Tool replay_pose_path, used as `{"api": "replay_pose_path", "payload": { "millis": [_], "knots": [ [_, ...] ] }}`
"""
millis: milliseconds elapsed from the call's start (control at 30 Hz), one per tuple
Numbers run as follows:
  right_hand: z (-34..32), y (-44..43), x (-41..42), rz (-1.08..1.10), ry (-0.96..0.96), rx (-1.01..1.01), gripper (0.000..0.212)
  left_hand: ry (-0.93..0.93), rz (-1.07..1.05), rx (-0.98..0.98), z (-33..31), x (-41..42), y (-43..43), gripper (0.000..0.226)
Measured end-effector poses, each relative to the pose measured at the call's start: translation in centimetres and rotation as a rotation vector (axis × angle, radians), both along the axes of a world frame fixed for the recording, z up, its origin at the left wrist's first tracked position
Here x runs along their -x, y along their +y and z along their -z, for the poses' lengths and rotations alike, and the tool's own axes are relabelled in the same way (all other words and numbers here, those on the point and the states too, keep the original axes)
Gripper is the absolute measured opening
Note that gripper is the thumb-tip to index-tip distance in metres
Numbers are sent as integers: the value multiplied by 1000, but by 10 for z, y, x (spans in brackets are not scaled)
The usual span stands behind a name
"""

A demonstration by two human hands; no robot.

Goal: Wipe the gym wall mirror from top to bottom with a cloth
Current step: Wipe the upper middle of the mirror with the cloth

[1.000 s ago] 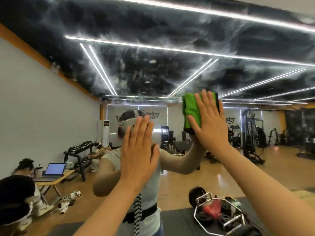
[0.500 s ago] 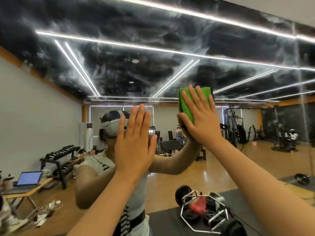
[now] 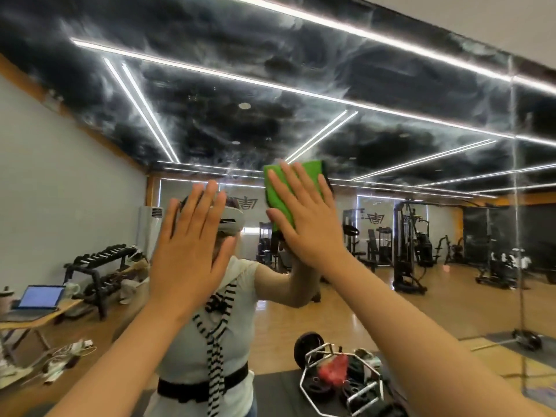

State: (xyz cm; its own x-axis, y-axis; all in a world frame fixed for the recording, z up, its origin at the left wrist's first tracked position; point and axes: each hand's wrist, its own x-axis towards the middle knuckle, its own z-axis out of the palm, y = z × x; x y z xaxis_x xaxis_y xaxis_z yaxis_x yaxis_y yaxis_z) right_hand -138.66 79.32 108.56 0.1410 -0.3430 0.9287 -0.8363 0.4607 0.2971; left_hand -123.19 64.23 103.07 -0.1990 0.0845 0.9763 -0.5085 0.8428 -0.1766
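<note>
Two hands: both are raised before the mirror in the head view, backs toward the camera, with bare forearms reaching up from the lower edge
Left hand [image 3: 189,254]: flat, fingers straight and slightly spread, holding nothing; it covers most of the reflected head, and whether the palm touches the glass cannot be told
Right hand [image 3: 304,227]: higher than the left hand and to its right, fingers straight and fanned, pressing the cloth flat against the glass without curling round it
Cloth [image 3: 282,194]: bright green and plush-looking, folded to a rough rectangle with a dark edge on its right side; its top and left side show beyond the fingers, the rest is hidden under the hand
Cloth position: on the mirror [image 3: 301,70] just right of centre, where the reflected ceiling meets the far wall
Mirror: fills the view and reflects a dark, cloud-patterned ceiling crossed by white light strips; a vertical seam [image 3: 515,176] runs down at the right
Reflected person: light short-sleeved top [image 3: 186,350], striped band [image 3: 213,356] down the front, dark belt [image 3: 192,389], white headset [image 3: 230,219]
Reflected left side: dumbbell rack [image 3: 102,266], open laptop [image 3: 42,296] on a small table [image 3: 45,314], white floor-standing unit [image 3: 149,233]
Reflected right side: cable machine [image 3: 409,245] among other gym machines on a wooden floor
Reflected lower centre: hex bar [image 3: 305,376] and weight plate [image 3: 310,346] on a dark mat [image 3: 276,395]
</note>
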Motion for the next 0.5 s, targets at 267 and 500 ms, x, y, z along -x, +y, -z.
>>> {"api": "replay_pose_path", "payload": {
  "millis": [267, 500],
  "knots": [
    [-1, 88, 91, 67, -477, 409, 63, -24, -47, -45, 2, -1, 8, 70],
    [24, 15, 16, -5, -162, 138, 58, 5, 99, 15, -2, 41, 54, 71]
  ]
}}
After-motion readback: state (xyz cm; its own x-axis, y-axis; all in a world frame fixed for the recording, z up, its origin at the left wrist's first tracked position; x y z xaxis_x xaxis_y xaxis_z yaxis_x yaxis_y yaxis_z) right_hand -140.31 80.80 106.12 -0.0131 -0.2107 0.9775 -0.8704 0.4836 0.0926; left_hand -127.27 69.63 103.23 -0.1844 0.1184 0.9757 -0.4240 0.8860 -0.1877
